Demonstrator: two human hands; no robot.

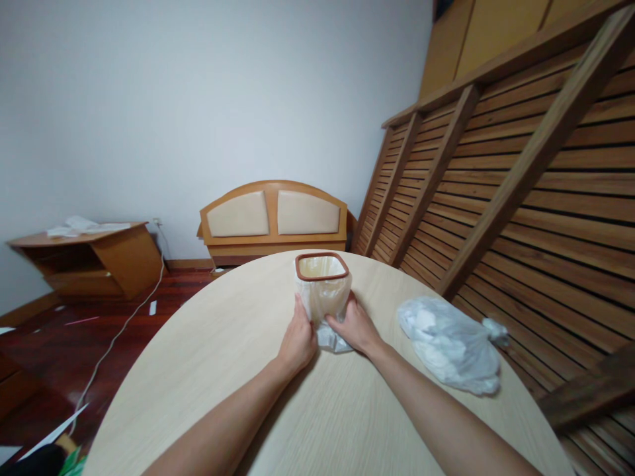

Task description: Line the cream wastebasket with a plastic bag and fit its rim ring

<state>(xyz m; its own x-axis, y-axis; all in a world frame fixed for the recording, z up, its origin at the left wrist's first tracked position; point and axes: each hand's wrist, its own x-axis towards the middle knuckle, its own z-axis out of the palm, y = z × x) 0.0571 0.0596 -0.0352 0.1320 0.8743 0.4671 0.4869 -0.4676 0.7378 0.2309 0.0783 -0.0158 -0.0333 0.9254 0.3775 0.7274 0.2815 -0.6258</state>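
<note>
A small bin [322,268] with a brown rim stands on the round pale wooden table [208,357], lined with a thin white plastic bag that hangs over its sides. My left hand [299,340] is pressed against the bin's left side with fingers closed on the liner. My right hand [354,325] grips the liner at the bin's lower right, where loose plastic bunches on the table. A tied white plastic bag [449,344], full and crumpled, lies on the table to the right of my right forearm.
A slatted wooden bed frame [520,185] leans along the right. A padded headboard [272,218] stands against the far wall. A low wooden desk [94,261] with papers is at the left, and a white cable [124,327] trails over the dark red floor.
</note>
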